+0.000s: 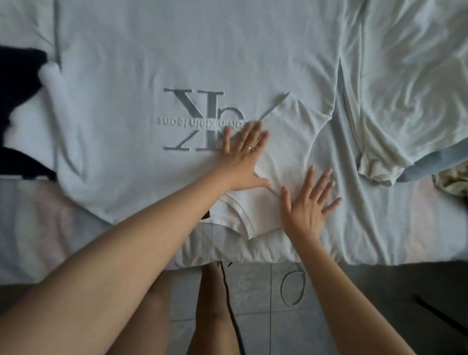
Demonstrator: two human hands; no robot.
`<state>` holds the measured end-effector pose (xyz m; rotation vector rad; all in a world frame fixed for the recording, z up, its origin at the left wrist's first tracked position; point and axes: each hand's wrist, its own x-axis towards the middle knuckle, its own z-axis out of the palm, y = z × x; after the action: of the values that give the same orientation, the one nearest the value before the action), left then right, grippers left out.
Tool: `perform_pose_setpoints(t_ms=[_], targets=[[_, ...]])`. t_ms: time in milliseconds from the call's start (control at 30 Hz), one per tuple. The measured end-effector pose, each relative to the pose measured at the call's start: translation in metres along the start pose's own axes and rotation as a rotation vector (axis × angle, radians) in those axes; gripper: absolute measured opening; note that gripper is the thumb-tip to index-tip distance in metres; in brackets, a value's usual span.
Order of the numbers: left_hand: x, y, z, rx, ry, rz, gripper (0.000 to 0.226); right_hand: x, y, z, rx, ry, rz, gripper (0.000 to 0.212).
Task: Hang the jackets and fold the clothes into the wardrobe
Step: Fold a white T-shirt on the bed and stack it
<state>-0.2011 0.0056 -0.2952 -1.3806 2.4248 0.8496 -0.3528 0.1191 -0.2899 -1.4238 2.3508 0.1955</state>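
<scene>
Both forearms (119, 253) reach from the near edge over the bed (26, 236). Left hand (244, 156) lies flat, fingers spread, on the white T-shirt (178, 56) laid out mid-bed, beside its grey logo (192, 117); right hand (309, 204) presses the folded-in sleeve (290, 131), fingers wide.

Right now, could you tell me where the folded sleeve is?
Head view, centre-right: the folded sleeve lies on the T-shirt, right of the grey logo, beside the left hand.
</scene>
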Motion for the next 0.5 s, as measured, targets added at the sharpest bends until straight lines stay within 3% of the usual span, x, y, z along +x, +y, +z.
perform_pose_setpoints(t_ms=[100, 200, 267, 367, 501], targets=[[-0.041, -0.024, -0.02, -0.276, 0.237, -0.087, 0.083, -0.019, -0.043, -0.009, 0.056, 0.119, -0.15, 0.068], [-0.11, -0.085, -0.033, -0.383, 0.699, -0.388, 0.068, -0.03, -0.113, -0.002, 0.139, 0.113, -0.326, 0.062], [-0.16, -0.142, -0.039, -0.454, 0.857, -0.7, 0.065, -0.042, -0.168, 0.01, 0.172, 0.049, -0.431, 0.065], [-0.211, -0.213, -0.044, -0.633, 0.855, -0.969, 0.062, -0.056, -0.228, 0.022, 0.246, -0.04, -0.554, 0.063], [-0.243, -0.268, -0.047, -0.87, 0.768, -0.891, 0.055, -0.085, -0.3, 0.037, 0.425, -0.206, -0.612, 0.064]])
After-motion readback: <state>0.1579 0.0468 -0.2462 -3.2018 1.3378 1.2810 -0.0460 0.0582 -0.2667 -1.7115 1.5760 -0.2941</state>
